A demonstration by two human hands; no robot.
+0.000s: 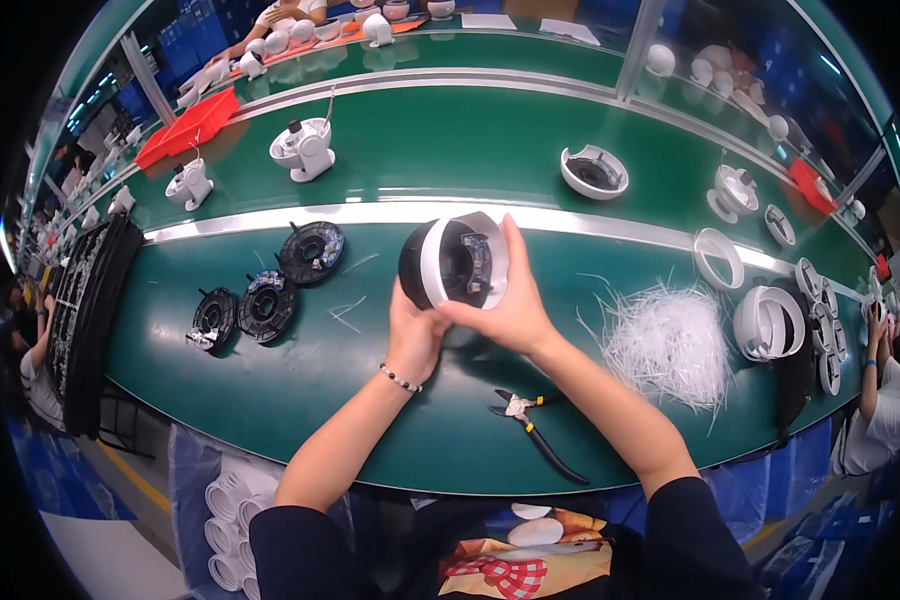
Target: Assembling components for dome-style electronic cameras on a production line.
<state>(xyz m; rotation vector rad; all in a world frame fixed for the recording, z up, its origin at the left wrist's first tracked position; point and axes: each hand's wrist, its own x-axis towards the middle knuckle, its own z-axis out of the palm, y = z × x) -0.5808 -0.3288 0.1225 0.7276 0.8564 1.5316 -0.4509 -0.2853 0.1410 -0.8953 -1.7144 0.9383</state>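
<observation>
Left hand (416, 332) and right hand (516, 308) gripping white-and-black housing (456, 264). From it: three black rings (267, 306) at nine o'clock; white bowl (602, 190) at two; heap of white strips (670, 342) between three and four; pliers (517, 406), jaws apart, at five.

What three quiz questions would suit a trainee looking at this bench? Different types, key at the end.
1. Multiple choice: which tool lies on the green table?
A) a screwdriver
B) cutters with black-and-yellow handles
C) a hammer

2. True or false: the left hand and the right hand are both on the rounded black-and-white housing.

3. Count: how many black ring-shaped parts lie on the table to the left of the hands?

Key:
1. B
2. True
3. Three
</observation>
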